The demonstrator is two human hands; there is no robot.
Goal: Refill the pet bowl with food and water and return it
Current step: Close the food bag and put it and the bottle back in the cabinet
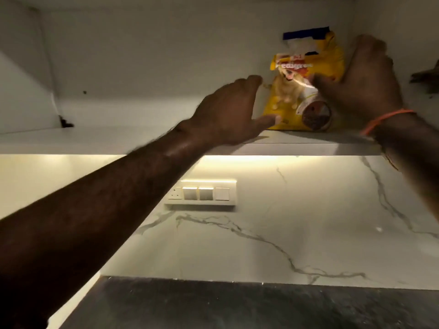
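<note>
**A:** Where is the food, then?

**B:** The yellow dog-food bag (306, 91) stands upright on the cabinet shelf (142, 138), between the two hands. The right hand (361, 79) lies against the bag's right side, fingers spread up its edge and thumb across the front; it touches rather than clamps. The left hand (228, 110) is open, fingers loosely bent, just beside the bag's left edge (whether the fingertips touch it yet, I cannot tell).

**A:** So how should the lift go?

**B:** I would close both palms on the sides, low down, below where the right thumb now sits, since the top looks crumpled and possibly open. Keep it upright as it slides toward the shelf's front lip, then bring it down to the dark counter (237, 305) beneath the hands.

**A:** Any hazard?

**B:** Squeezing near the torn blue strip above the grip could spill kibble. The bowl itself is not in view.
</note>
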